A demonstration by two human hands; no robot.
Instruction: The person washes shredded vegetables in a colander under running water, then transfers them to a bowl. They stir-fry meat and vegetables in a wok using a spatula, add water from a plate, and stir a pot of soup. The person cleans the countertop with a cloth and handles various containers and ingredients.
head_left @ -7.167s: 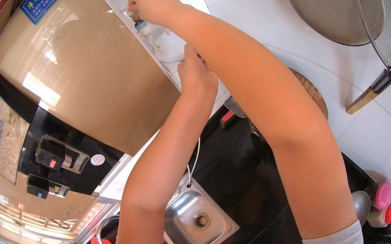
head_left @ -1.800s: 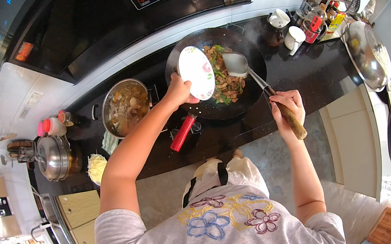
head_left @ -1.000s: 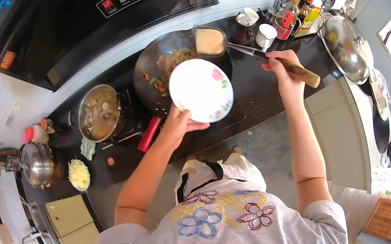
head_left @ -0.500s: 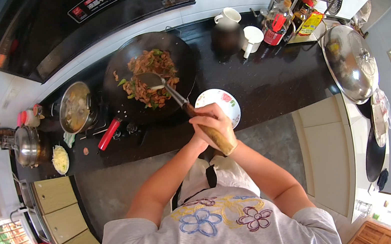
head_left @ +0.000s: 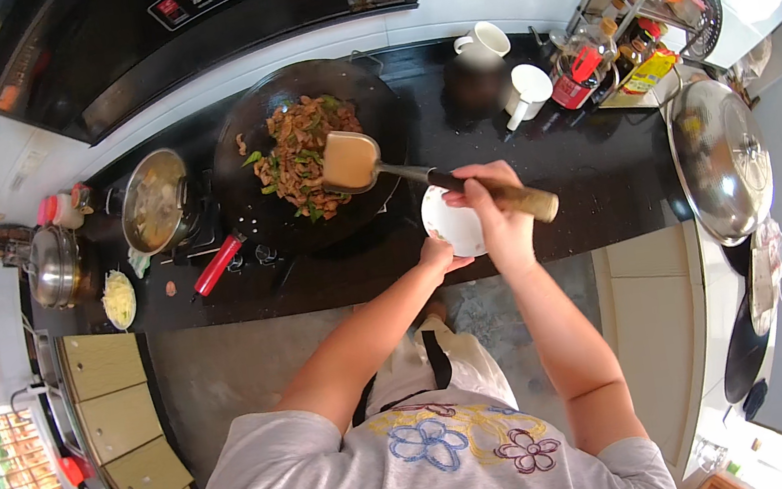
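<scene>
My right hand [head_left: 502,218] is closed round the wooden handle of a wok spatula [head_left: 350,160]. Its broad metal blade hangs over the right side of the food, and I see no food on it. Below lies a dark wok [head_left: 374,95] holding stir-fried meat [head_left: 299,137] with green pieces. With my left hand [head_left: 441,257] I grip the near left rim of a white flower-patterned plate [head_left: 458,232], tilted at the counter's front edge. My right hand and the handle cover part of that plate.
Left of the wok stands a metal pot [head_left: 184,189] with food in liquid. A red handle [head_left: 217,265] sticks out from the wok's lower left. Shredded pale vegetable [head_left: 118,298] fills a dish. White mugs [head_left: 528,92], sauce bottles [head_left: 582,69] and a large metal lid [head_left: 721,155] are rightward.
My left hand has come off the area by the handle and taken hold of the plate, now tilted. The spatula has lifted off the food and swung right with my right hand.
</scene>
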